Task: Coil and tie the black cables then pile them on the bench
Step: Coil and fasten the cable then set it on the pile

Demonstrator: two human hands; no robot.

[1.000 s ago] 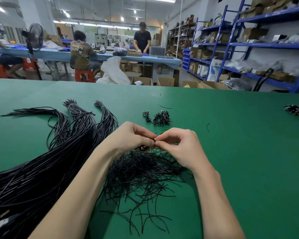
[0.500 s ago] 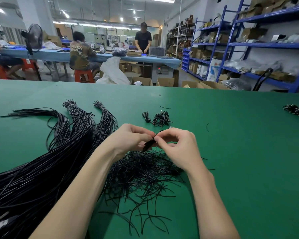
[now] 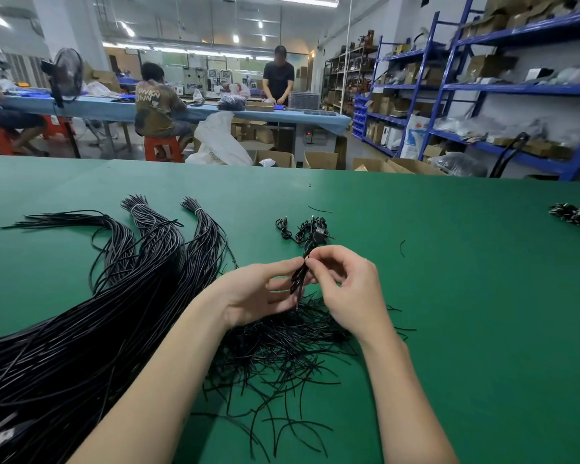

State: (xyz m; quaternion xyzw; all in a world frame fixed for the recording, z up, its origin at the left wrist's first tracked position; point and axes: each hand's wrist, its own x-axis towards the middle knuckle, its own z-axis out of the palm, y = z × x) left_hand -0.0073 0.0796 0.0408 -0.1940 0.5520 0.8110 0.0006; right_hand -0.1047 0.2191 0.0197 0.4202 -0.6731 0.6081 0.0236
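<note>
Over the green bench [image 3: 449,313] my left hand [image 3: 258,293] and my right hand [image 3: 349,289] both pinch one small coiled black cable [image 3: 298,277], held upright between the fingertips. Its plug end sticks up above my fingers. Under my hands lies a loose heap of short black tie wires [image 3: 282,353]. A small pile of coiled cables [image 3: 303,227] rests just beyond my hands. Long bundles of uncoiled black cables [image 3: 91,316] spread across the left of the bench.
Another pile of coiled cables [image 3: 576,216] lies at the right edge. Two stray wire bits [image 3: 402,247] lie on the green surface. Beyond the bench are cardboard boxes [image 3: 318,160], blue shelving [image 3: 482,95] and people working at a blue table [image 3: 195,110].
The coiled cable has turned from lying across between my fingertips to standing upright. Both hands have opened slightly around it, with the right fingers lifted.
</note>
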